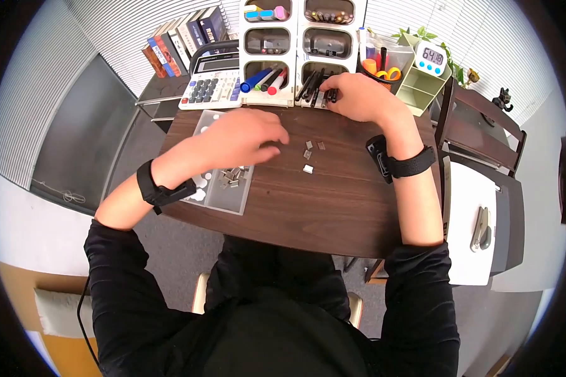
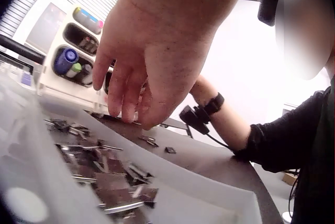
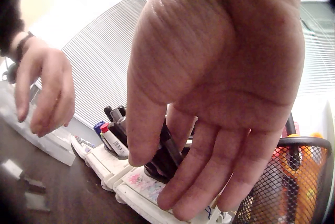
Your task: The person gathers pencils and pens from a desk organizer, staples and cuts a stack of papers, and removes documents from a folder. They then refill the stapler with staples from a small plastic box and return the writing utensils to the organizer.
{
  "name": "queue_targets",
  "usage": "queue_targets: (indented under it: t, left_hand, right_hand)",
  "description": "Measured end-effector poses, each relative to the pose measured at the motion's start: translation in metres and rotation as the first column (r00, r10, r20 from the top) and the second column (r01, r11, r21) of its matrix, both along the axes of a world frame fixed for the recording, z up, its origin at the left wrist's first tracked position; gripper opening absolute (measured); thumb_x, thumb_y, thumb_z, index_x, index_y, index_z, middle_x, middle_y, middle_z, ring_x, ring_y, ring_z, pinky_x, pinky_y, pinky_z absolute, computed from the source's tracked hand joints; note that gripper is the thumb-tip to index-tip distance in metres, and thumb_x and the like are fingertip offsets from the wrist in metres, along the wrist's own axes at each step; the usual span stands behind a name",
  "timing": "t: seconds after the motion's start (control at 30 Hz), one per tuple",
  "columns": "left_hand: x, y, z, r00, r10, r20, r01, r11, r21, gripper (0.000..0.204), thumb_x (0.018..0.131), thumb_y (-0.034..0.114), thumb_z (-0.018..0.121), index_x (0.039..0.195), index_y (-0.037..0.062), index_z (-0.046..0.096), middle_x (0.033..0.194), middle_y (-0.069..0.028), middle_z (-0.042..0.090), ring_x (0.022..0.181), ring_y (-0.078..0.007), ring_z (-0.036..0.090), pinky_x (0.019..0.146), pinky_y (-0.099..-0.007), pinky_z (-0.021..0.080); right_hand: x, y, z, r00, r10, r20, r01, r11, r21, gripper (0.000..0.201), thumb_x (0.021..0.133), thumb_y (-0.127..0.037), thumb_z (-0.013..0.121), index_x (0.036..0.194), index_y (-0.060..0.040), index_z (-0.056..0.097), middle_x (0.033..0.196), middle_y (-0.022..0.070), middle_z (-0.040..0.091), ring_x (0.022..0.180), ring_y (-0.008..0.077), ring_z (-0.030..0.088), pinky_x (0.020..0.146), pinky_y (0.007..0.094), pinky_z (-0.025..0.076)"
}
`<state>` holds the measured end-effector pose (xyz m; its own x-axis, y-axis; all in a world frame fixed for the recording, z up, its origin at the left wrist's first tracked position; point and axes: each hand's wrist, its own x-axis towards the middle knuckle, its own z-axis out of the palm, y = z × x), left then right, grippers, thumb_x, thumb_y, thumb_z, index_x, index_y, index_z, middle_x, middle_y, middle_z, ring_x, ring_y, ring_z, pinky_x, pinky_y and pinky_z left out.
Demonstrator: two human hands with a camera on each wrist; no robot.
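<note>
At the lower compartment of black pens [image 1: 311, 88], my right hand [image 1: 361, 97] has its thumb and fingers around the pens' near ends; whether it grips one is hidden. The right wrist view shows black pens [image 3: 168, 153] between the thumb and fingers of that hand [image 3: 225, 88]. My left hand [image 1: 236, 138] is over the inner edge of a clear plastic tray [image 1: 233, 204], fingers loosely bent and holding nothing. Small metal pieces [image 2: 112, 182] lie in the tray under the left hand [image 2: 157, 51]. Several more small pieces [image 1: 308, 169] are on the brown table [image 1: 283, 207].
A white organizer [image 1: 267, 99] with markers stands at the back. Left of it is a calculator [image 1: 210, 91], with books [image 1: 185, 41] behind. On the right stand a mesh cup [image 3: 282, 182], a green holder with a timer [image 1: 431, 58], and a stapler [image 1: 482, 229] on a white surface.
</note>
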<state>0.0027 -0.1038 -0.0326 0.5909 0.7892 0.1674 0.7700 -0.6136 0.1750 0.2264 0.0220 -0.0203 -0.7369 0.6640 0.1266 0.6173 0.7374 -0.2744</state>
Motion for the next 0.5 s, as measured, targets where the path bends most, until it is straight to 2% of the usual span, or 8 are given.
queue_targets:
  t: [0.1,0.17,0.23,0.33,0.4,0.47,0.5]
  left_hand:
    - [0.026,-0.003,-0.002,0.985,-0.172,-0.012,0.172,0.985,-0.005,0.022,0.079,0.02,0.068,0.097,0.0083,0.064,0.089,-0.007,0.059,0.087,-0.0284,0.059,0.074,-0.0406,0.048]
    - [0.038,-0.001,-0.007,0.981,-0.191,-0.034,0.191,0.982,-0.017,0.023,0.079,0.02,0.068,0.098,0.0083,0.064,0.088,-0.007,0.059,0.086,-0.0284,0.059,0.074,-0.0404,0.048]
    - [0.041,0.004,-0.017,0.973,-0.222,-0.061,0.221,0.975,-0.022,0.02,0.079,0.021,0.069,0.093,0.008,0.063,0.085,-0.0067,0.058,0.086,-0.0283,0.059,0.073,-0.0408,0.048]
    - [0.042,0.011,-0.022,0.978,-0.21,0.0,0.208,0.972,-0.112,0.015,0.078,0.019,0.068,0.087,0.0077,0.061,0.083,-0.0066,0.057,0.084,-0.0281,0.059,0.072,-0.0413,0.047]
    - [0.042,0.008,-0.018,0.983,-0.184,0.004,0.183,0.976,-0.12,0.013,0.078,0.017,0.068,0.084,0.0079,0.06,0.082,-0.0063,0.057,0.083,-0.0277,0.058,0.072,-0.0407,0.046]
    - [0.039,0.003,-0.016,0.988,-0.155,0.006,0.154,0.98,-0.128,0.012,0.077,0.016,0.067,0.082,0.0081,0.06,0.081,-0.006,0.057,0.082,-0.0273,0.058,0.073,-0.0402,0.046]
    - [0.034,0.001,-0.016,0.986,-0.167,0.015,0.168,0.983,-0.074,0.011,0.077,0.015,0.067,0.081,0.0084,0.06,0.081,-0.0057,0.057,0.082,-0.027,0.058,0.074,-0.0391,0.045]
  right_hand:
    - [0.0,-0.002,0.001,1.0,0.004,-0.015,-0.004,1.0,0.01,0.035,0.081,-0.016,0.066,0.113,-0.0034,0.064,0.1,0.0164,0.068,0.092,0.0301,0.065,0.082,0.0367,0.05]
    - [-0.001,-0.003,0.003,0.999,-0.041,0.009,0.041,0.997,-0.058,0.035,0.081,-0.016,0.066,0.113,-0.0034,0.064,0.101,0.016,0.068,0.093,0.03,0.064,0.083,0.0365,0.049]
    - [-0.001,-0.001,0.0,0.999,-0.035,0.001,0.035,0.999,-0.034,0.035,0.081,-0.016,0.066,0.113,-0.0035,0.064,0.102,0.0158,0.068,0.093,0.0298,0.064,0.084,0.0365,0.049]
    - [0.0,-0.007,0.007,0.999,-0.043,0.004,0.043,0.998,-0.035,0.035,0.081,-0.016,0.067,0.113,-0.0037,0.064,0.103,0.0155,0.068,0.094,0.0294,0.064,0.084,0.0365,0.049]
    - [0.0,-0.008,0.008,0.998,-0.057,0.014,0.058,0.996,-0.062,0.035,0.081,-0.016,0.067,0.113,-0.0038,0.064,0.103,0.0153,0.067,0.095,0.0292,0.064,0.084,0.0365,0.049]
    - [-0.002,-0.006,0.004,0.999,-0.038,-0.001,0.038,0.999,-0.009,0.035,0.08,-0.015,0.067,0.113,-0.0041,0.064,0.104,0.015,0.067,0.095,0.0293,0.064,0.085,0.0367,0.049]
    - [-0.002,-0.006,0.006,0.999,-0.04,-0.008,0.039,0.999,-0.01,0.035,0.08,-0.015,0.067,0.113,-0.0041,0.064,0.104,0.015,0.067,0.095,0.0293,0.064,0.085,0.0367,0.049]
